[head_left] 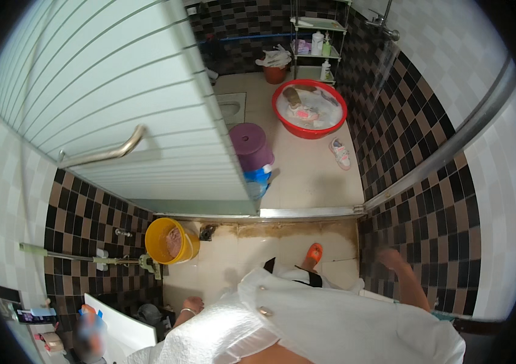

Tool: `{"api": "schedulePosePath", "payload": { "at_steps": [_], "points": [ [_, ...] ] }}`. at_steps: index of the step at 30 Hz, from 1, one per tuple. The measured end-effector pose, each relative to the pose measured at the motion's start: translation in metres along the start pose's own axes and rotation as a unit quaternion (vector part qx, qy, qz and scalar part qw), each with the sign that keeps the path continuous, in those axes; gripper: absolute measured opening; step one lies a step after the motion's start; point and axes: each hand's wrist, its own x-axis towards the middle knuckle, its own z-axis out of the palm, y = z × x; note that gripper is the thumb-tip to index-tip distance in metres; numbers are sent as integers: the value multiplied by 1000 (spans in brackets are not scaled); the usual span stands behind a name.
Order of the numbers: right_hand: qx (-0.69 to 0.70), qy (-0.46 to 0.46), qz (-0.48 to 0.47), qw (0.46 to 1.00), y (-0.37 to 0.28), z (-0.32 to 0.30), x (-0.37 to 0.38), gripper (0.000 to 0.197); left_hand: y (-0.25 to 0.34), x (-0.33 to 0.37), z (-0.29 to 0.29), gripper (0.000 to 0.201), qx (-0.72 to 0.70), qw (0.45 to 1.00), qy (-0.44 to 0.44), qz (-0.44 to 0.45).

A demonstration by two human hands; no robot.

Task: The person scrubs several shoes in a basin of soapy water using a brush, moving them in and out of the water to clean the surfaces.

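My left hand [193,303] hangs low beside my white top [349,321], a light bracelet at its wrist. Its fingers look loosely curled, with nothing visible in them. My right hand [391,259] is out to the right near the dark tiled wall [428,242]; motion smears its fingers, so I cannot tell how they are held. Closest to my left hand is a yellow bucket [156,233] with pinkish-brown contents. Past the door sill, a red basin [309,133] holds sudsy water and soaking shoes [302,112]. One pale shoe with pink parts [340,154] lies beside it.
A striped glass door [167,103] with a metal handle [112,151] stands at the left. A raised sill [312,212] crosses the floor. Beyond are a purple stool [251,145], squat toilet [232,109] and bottle shelf [319,57]. A mop [149,262] leans by the bucket.
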Motion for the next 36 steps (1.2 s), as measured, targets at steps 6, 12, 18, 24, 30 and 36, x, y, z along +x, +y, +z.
{"api": "schedulePosePath", "payload": {
  "at_steps": [6,12,18,24,30,36],
  "points": [
    [92,-31,76,992,42,-83,-8,32,158,45,29,17,-68,992,15,107],
    [78,-2,15,997,123,-67,44,32,407,17,68,9,-104,951,0,292],
    [178,-47,9,983,66,-114,99,30,520,40,73,9,-101,928,-20,359],
    [132,-65,-33,989,34,-175,180,33,586,130,68,10,-143,926,4,349],
    [64,-176,-17,982,7,-247,258,32,672,181,46,17,-44,953,58,294],
    [364,-67,-22,929,-37,-351,321,22,713,223,-60,15,277,845,134,438]
  ]
}}
